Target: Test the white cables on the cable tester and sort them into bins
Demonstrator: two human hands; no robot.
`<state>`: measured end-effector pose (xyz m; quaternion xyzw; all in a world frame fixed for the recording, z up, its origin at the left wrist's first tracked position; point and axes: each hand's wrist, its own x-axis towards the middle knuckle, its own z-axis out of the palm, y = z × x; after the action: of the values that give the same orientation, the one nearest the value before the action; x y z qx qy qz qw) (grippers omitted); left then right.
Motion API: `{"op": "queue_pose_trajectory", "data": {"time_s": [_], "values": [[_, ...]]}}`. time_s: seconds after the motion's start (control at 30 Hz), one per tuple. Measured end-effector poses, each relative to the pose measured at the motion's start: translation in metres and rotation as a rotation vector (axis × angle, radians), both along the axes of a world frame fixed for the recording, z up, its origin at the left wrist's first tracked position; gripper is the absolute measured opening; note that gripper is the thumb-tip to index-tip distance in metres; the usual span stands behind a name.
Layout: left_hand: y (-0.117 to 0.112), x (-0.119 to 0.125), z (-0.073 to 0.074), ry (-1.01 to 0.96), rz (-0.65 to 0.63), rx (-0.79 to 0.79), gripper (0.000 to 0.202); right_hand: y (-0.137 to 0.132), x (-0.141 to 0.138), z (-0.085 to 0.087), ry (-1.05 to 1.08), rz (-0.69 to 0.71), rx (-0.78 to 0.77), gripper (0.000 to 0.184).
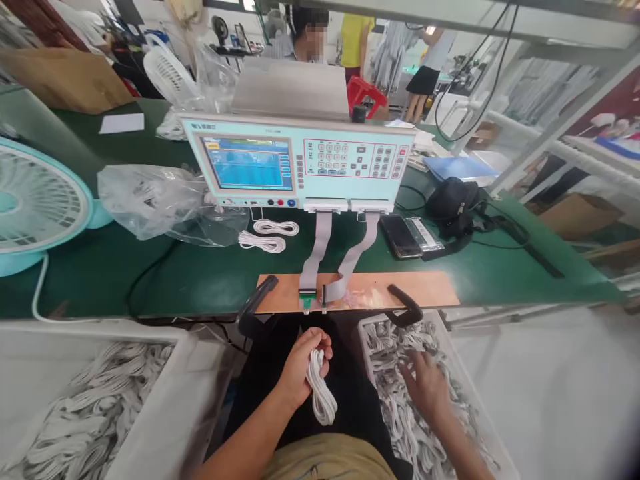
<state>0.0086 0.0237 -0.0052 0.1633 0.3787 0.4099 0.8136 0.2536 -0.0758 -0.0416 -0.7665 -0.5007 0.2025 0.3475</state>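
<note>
My left hand [301, 363] is closed around a bundle of coiled white cables [320, 390], held over my lap below the bench edge. My right hand [425, 385] lies open with fingers spread on the heap of white cables in the white bin [493, 440] at my right. Just above my hands a copper-coloured test board [410, 291] with black handles sits on the green bench, joined by two grey ribbon cables [320, 250] to a pale blue cable tester [300, 162] with a lit screen and keypad. Two coiled white cables [267, 235] lie in front of the tester.
A second white bin of cables [95, 400] stands at my lower left. On the bench are a teal fan [35, 203], clear plastic bags [150, 200], a phone [400, 235] and a black pouch [453, 200]. People stand and sit behind the bench.
</note>
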Motion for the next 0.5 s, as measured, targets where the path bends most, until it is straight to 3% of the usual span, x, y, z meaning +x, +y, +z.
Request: {"op": "queue_pose_trajectory", "data": {"time_s": [0.13,0.23,0.3,0.4,0.5], "values": [[-0.005,0.012,0.001,0.063,-0.026,0.019,0.014,0.013,-0.071,0.031,0.169,0.373,0.088,0.015],[-0.011,0.008,-0.001,0.135,-0.046,0.05,0.009,0.029,-0.116,0.038,0.137,0.513,0.169,0.016],[-0.012,0.002,-0.008,0.166,-0.038,0.055,0.008,0.039,-0.13,0.027,0.089,0.56,0.222,0.017],[-0.011,-0.008,-0.024,0.176,-0.095,0.044,0.009,0.048,-0.133,-0.003,0.033,0.686,0.295,0.017],[-0.018,-0.012,-0.039,0.195,-0.126,-0.008,0.014,0.047,-0.133,-0.027,0.004,0.782,0.261,0.022]]}}
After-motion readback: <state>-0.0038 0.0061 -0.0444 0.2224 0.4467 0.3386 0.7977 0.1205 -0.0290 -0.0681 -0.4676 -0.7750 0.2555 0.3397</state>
